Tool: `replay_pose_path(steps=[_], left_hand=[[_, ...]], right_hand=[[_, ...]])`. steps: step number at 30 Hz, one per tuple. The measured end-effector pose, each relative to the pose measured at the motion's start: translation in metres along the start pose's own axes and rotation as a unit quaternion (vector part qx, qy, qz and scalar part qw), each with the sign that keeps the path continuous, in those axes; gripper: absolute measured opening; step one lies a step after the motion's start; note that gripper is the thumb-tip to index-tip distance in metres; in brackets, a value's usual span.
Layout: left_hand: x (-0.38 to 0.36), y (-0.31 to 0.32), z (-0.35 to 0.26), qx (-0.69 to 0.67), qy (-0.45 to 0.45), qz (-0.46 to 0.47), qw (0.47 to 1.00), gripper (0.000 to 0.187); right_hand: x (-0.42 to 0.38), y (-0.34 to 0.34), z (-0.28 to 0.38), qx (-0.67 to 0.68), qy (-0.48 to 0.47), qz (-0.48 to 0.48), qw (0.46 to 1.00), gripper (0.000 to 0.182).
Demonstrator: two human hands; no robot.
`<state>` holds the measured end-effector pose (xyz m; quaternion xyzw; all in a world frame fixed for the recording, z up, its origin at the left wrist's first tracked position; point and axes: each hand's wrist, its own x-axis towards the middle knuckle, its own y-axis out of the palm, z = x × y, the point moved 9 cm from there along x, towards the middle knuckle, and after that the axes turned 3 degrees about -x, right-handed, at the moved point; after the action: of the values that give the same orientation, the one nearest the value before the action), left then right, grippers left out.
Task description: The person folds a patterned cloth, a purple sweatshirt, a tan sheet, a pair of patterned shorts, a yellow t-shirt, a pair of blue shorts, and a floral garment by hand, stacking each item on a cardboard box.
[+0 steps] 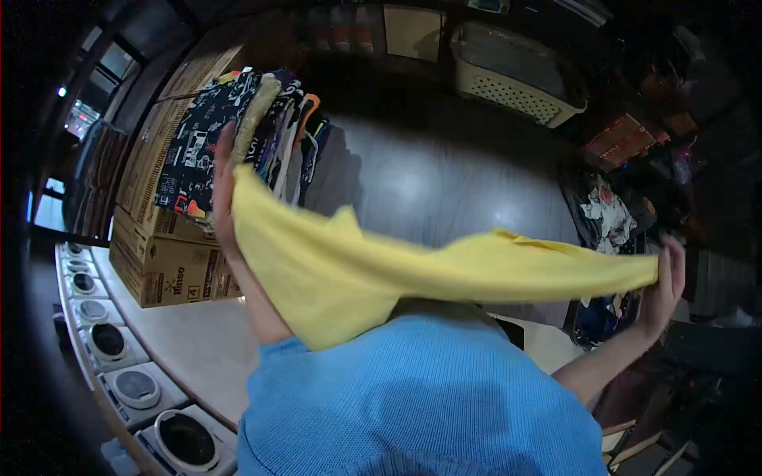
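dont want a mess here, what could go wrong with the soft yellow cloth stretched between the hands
The bare left hand appears close to the tall stack of folded, multicoloured clothes on brown cardboard boxes, so a sideways swing might topple it. The soft yellow cloth seems held only near its ends, so one could slip from the bare right hand.

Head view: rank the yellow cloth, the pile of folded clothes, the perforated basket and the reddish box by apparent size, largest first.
1. Yellow cloth
2. Pile of folded clothes
3. Perforated basket
4. Reddish box
Apparent size only; nearness may enlarge the yellow cloth.
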<state>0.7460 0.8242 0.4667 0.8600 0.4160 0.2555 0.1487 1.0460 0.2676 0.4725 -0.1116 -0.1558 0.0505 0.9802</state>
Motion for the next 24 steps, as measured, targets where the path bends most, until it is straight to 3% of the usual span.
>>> replay_pose_path(steps=[2, 4, 6, 8, 10, 11, 12, 14, 16, 17, 20, 24], left_hand=[[0.039, -0.022, 0.049, 0.057, -0.073, 0.042, 0.995, 0.049], [0.077, -0.055, 0.114, 0.133, -0.130, 0.074, 0.980, 0.053], [0.108, -0.094, 0.212, -0.165, -0.247, 0.011, 0.955, 0.067], [0.075, -0.069, 0.198, 0.013, -0.188, -0.107, 0.976, 0.081], [0.048, -0.080, 0.227, 0.152, -0.214, -0.063, 0.963, 0.080], [0.026, -0.079, 0.232, 0.230, -0.230, -0.024, 0.945, 0.074], [0.010, -0.093, 0.246, 0.340, -0.181, 0.025, 0.922, 0.066], [-0.036, -0.131, 0.295, 0.402, -0.175, 0.086, 0.895, 0.061], [-0.088, -0.122, 0.292, 0.567, -0.195, 0.161, 0.784, 0.068], [-0.114, -0.119, 0.302, 0.659, -0.218, 0.203, 0.690, 0.071], [-0.152, -0.114, 0.316, 0.740, -0.126, 0.248, 0.612, 0.070], [-0.152, -0.115, 0.318, 0.743, -0.147, 0.251, 0.603, 0.067]], right_hand=[[0.032, 0.034, -0.009, -0.003, 0.021, 0.000, 1.000, 0.028], [0.073, 0.064, -0.060, 0.042, 0.059, 0.036, 0.997, 0.030], [0.085, 0.104, -0.095, 0.130, 0.136, -0.026, 0.982, 0.035], [0.090, 0.125, -0.172, 0.102, 0.231, 0.007, 0.968, 0.039], [0.079, 0.125, -0.208, -0.128, 0.212, 0.018, 0.969, 0.039], [0.075, 0.124, -0.235, -0.244, 0.134, 0.041, 0.960, 0.039], [0.066, 0.121, -0.253, -0.357, 0.055, 0.066, 0.930, 0.040], [0.018, 0.120, -0.263, -0.376, 0.127, 0.092, 0.913, 0.049], [-0.017, 0.129, -0.289, -0.451, 0.172, 0.163, 0.861, 0.055], [-0.031, 0.134, -0.291, -0.464, 0.197, 0.169, 0.847, 0.055], [-0.053, 0.159, -0.273, -0.497, 0.207, 0.132, 0.832, 0.057], [-0.045, 0.185, -0.253, -0.547, 0.192, 0.099, 0.809, 0.054]])
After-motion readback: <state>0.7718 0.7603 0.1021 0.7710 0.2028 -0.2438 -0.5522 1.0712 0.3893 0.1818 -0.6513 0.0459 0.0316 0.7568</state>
